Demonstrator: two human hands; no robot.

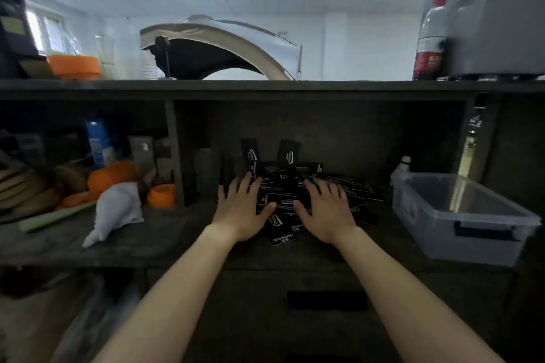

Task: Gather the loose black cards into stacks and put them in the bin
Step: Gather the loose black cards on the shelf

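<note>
Closest to the camera are two bare forearms reaching forward over the front edge of the table (165, 242), side by side.

Head view: the left grip (240, 212) and the right grip (326, 212) both lie palm down with fingers straight and spread. They're released and flat, not clenched around anything. Both rest on the near part of the heap of black cards (287, 186), with a gap of cards showing between the thumbs.

The bit that matters, I think: the heap sits under and ahead of both grips, and it runs wider side to side than front to back. The cards point every which way, and the spread trails off past the right grip toward the bin (427, 233). A couple of cards at the back stand upright against the rear wall.

The clear bin sits on the table to the right of the heap, near it, and I can't see any cards inside. The right grip is the nearer one to it. My guess is the next move is a squeeze inward from both sides to square up a stack, then a carry rightward.
</note>
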